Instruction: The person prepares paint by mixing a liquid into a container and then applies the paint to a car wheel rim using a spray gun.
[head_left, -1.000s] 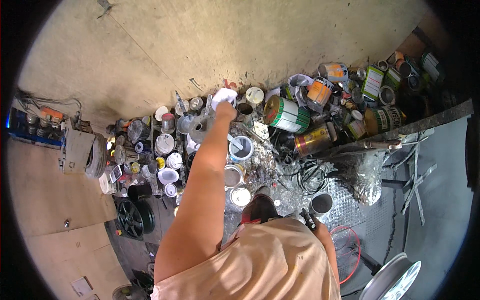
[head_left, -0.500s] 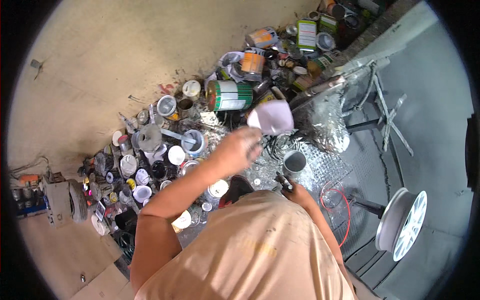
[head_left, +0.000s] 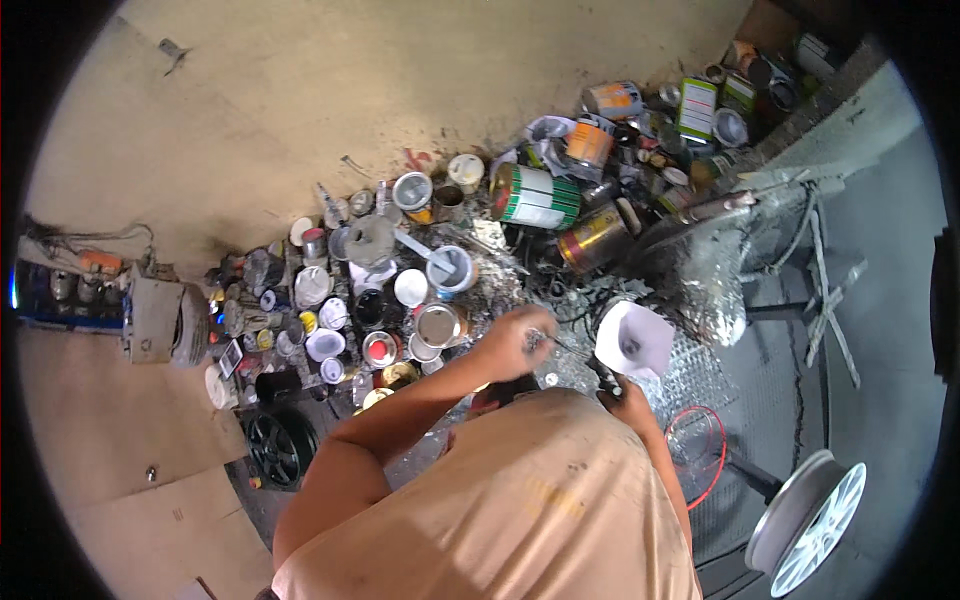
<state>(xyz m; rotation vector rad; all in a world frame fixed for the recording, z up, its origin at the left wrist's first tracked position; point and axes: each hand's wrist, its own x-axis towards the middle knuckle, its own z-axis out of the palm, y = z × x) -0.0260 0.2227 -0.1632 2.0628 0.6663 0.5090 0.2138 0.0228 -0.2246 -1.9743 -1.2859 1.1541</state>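
Note:
My left hand is curled just left of a white paper funnel, which now sits over the grey cup in my right hand's grip; whether it holds anything is too blurred to tell. My right hand is closed on a dark metal spray gun beneath that cup, most of which the funnel hides. A grey mixing bucket with a pale stick stands behind my left hand, beside an open tin and a white lid.
Paint tins crowd the messy bench along the wall. A silver wheel rim on a stand and a red hose are at lower right. A dark rim lies at lower left, and wooden sticks lean on the right.
My left hand has brought the white funnel from among the back tins to the cup above my right hand and let it go. The hand has since drawn slightly away to the left.

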